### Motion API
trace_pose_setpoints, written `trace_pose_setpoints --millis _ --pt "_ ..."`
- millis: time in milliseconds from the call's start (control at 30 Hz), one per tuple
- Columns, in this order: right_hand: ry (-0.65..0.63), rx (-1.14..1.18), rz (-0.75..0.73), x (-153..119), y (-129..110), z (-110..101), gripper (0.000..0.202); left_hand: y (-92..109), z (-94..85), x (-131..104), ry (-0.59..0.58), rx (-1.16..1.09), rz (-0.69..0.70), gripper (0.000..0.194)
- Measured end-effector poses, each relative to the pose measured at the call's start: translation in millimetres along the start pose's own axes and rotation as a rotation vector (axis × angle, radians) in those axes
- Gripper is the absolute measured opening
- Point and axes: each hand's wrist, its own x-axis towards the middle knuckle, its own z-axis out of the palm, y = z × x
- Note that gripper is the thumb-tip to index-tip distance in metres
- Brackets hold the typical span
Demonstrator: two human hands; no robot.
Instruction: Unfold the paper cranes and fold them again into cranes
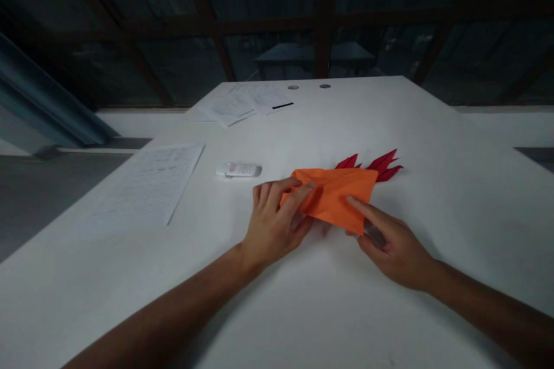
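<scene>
An orange sheet of paper [335, 193] is held between both hands, raised and tilted over the white table. My left hand [277, 219] grips its left side, with the fingers over the upper edge and the front. At the lower right corner, my right hand [385, 242] has its index finger on the front face and other fingers beneath. Red folded paper pieces [383, 166] with pointed tips lie just behind the sheet, partly hidden by it.
A white bottle or tube [240, 170] lies left of the hands. Printed sheets [147, 184] rest at the table's left, with more papers [242, 101] at the far end beside a black strip [283, 106]. Two round discs [325, 86] sit near the far edge of the table [454, 213].
</scene>
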Motion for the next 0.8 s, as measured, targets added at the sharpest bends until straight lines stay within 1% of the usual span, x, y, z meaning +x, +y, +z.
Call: trace_pose_setpoints --millis 33,67,100,167,233,267,300,333,367,433,533,633,700,800 --pt "-0.016 0.009 -0.034 -1 -2 2 0.075 -1 0.2 0 -0.032 -0.055 0.011 0.044" --pt "-0.028 0.035 -0.07 -3 -3 4 0.081 -2 0.6 1 -0.044 -0.131 -0.022 0.036" --pt "-0.034 0.074 -0.1 -3 -3 6 0.087 -3 1.0 2 -0.037 -0.219 -0.091 0.029" --pt "-0.005 0.173 -0.121 -3 -3 9 0.091 -5 2.1 5 0.056 -0.414 -0.332 0.019" --pt "0.081 0.25 -0.06 0 -2 10 0.084 -4 3.2 9 0.172 -0.647 -0.581 0.018" --pt "0.133 0.274 -0.006 2 -1 10 0.079 -2 3.6 11 0.217 -0.778 -0.671 0.021" --pt "0.179 0.292 0.049 4 0 9 0.073 0 3.9 13 0.247 -0.914 -0.733 0.024" --pt "0.208 0.312 0.099 7 2 8 0.069 3 4.1 15 0.249 -1.045 -0.781 0.028" --pt "0.215 0.335 0.139 9 3 7 0.066 6 4.1 16 0.234 -1.158 -0.819 0.03" --pt "0.183 0.399 0.191 12 7 6 0.065 13 4.0 18 0.184 -1.313 -0.9 0.033" --pt "0.101 0.494 0.229 12 11 6 0.069 20 4.9 17 0.162 -1.431 -1.005 0.038" --pt "0.051 0.506 0.26 10 12 8 0.077 24 6.2 15 0.129 -1.512 -1.088 0.045" --pt "0.043 0.458 0.241 9 11 8 0.079 27 5.8 14 0.069 -1.563 -1.144 0.046" --pt "0.032 0.33 0.154 9 8 6 0.071 30 3.8 15 0.01 -1.61 -1.198 0.046"
